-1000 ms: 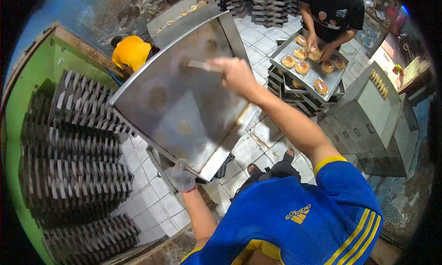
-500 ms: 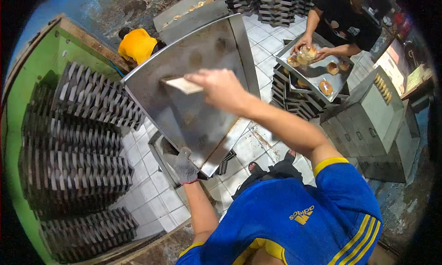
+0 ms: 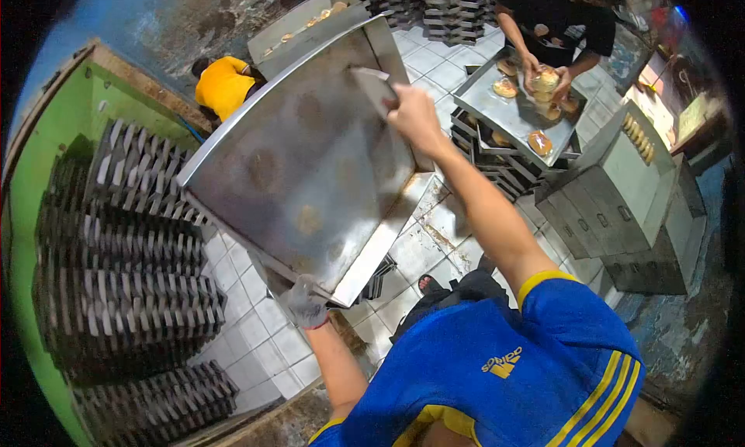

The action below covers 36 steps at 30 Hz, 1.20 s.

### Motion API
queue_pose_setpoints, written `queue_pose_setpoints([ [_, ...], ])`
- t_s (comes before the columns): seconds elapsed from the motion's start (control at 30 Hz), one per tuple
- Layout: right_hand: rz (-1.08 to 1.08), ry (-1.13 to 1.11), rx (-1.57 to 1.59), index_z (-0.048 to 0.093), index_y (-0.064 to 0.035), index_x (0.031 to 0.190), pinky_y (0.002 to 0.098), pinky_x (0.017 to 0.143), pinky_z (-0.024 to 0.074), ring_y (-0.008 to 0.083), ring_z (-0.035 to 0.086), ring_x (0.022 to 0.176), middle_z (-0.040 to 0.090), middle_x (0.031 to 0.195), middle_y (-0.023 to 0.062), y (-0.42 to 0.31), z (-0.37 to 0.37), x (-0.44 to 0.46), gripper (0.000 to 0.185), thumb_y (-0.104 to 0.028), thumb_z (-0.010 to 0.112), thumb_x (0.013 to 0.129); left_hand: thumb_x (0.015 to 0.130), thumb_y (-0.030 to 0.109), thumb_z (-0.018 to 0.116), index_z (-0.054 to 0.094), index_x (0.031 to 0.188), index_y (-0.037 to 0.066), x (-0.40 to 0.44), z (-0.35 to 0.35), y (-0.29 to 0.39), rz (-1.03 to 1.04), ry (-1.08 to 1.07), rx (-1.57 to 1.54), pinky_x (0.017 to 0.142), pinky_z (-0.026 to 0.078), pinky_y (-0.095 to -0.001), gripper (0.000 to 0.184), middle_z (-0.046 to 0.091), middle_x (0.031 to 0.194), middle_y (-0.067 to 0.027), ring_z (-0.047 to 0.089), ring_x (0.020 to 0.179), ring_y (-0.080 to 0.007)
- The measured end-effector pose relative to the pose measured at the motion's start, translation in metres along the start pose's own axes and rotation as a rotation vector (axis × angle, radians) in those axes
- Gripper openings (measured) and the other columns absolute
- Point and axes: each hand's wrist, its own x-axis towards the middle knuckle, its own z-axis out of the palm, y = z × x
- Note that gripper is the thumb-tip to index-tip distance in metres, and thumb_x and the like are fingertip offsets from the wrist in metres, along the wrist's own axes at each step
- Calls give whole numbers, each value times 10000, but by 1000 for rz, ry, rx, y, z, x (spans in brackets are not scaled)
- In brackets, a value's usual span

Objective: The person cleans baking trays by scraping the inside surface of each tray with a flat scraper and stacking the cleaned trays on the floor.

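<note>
A large metal baking tray is held tilted in front of me, its inner face stained with brownish patches. My left hand, in a grey knit glove, grips the tray's near lower edge. Bare and closed, my right hand holds a flat-bladed scraper by its handle. The scraper's blade is against or just over the tray's surface near the far right side; I cannot tell if it touches. My fingertips are partly hidden behind the handle.
Stacks of dark metal trays stand at left by a green wall panel. A co-worker in black handles bagged buns over another tray. Metal boxes stand at right. A person in yellow bends at the back.
My right hand has moved the scraper from the tray's middle toward its far right side. The tray has shifted slightly left, with my left hand still on its edge.
</note>
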Motion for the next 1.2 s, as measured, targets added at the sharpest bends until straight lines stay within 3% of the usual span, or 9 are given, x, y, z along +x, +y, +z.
queue_pose_setpoints([
  [0.13, 153, -121, -93, 738, -103, 1093, 482, 777, 574, 414, 718, 881, 739, 936, 203, 27, -17, 25, 371, -45, 664, 735, 714, -158, 567, 394, 1542, -16, 8, 34, 28, 77, 39, 57, 770, 597, -336, 858, 533, 1447, -210, 671, 1034, -267],
  [0.23, -299, -237, -16, 715, -135, 1124, 458, 823, 574, 399, 711, 962, 741, 1000, 185, 7, -8, -22, 411, -18, 677, 732, 724, -117, 593, 398, 1526, -37, 20, 47, 31, 121, 39, -83, 775, 593, -339, 830, 592, 1364, -195, 680, 890, -248],
  [0.37, -137, -61, 89, 701, -57, 1113, 436, 821, 557, 384, 710, 959, 729, 1020, 206, 29, -33, 8, 347, -4, 682, 771, 743, -50, 605, 523, 1368, -51, 3, 62, 53, -44, 211, 238, 746, 564, -341, 631, 672, 1021, -128, 632, 716, -208],
  [0.43, 13, -261, 187, 720, -68, 1195, 398, 845, 568, 358, 724, 972, 744, 1083, 200, 50, -43, 22, 374, -19, 686, 826, 753, -35, 599, 592, 1271, -50, 1, 93, 71, -112, 204, 245, 703, 549, -322, 519, 665, 903, -104, 616, 684, -192],
  [0.63, -613, -875, -406, 746, -258, 1180, 456, 818, 597, 339, 748, 907, 764, 991, 155, 62, 10, -85, 390, -86, 693, 834, 785, -42, 545, 428, 1451, -42, 11, 69, 48, -165, 228, 118, 641, 553, -319, 676, 623, 981, -93, 575, 620, -137],
  [0.83, -175, -592, -53, 758, -173, 1113, 442, 845, 587, 316, 737, 956, 769, 1062, 98, 63, -3, -71, 407, 0, 724, 746, 752, -46, 539, 565, 1208, -30, 24, 109, 61, 8, 251, 75, 613, 511, -300, 457, 612, 849, -85, 577, 657, -164],
  [0.9, -375, -555, -104, 759, -181, 1103, 439, 819, 589, 319, 737, 947, 766, 1035, 101, 54, 31, -114, 398, 11, 690, 761, 742, -31, 569, 600, 938, 6, 25, 104, 56, -90, 227, -41, 602, 465, -278, 202, 584, 764, -63, 563, 668, -174],
  [1.03, -425, -729, -227, 752, -192, 1113, 452, 762, 585, 341, 729, 897, 753, 991, 110, -4, 40, -136, 355, -49, 659, 802, 790, -48, 602, 589, 1020, 24, 34, 89, 23, -152, 282, 6, 673, 492, -297, 241, 586, 847, -42, 584, 733, -162],
  [1.2, -315, -449, 9, 729, -164, 1156, 459, 801, 580, 345, 715, 961, 741, 1036, 119, -11, 40, -137, 409, -31, 677, 773, 789, -29, 623, 590, 981, 25, 42, 62, -18, -18, 332, 172, 675, 491, -308, 202, 583, 851, -33, 573, 750, -153],
])
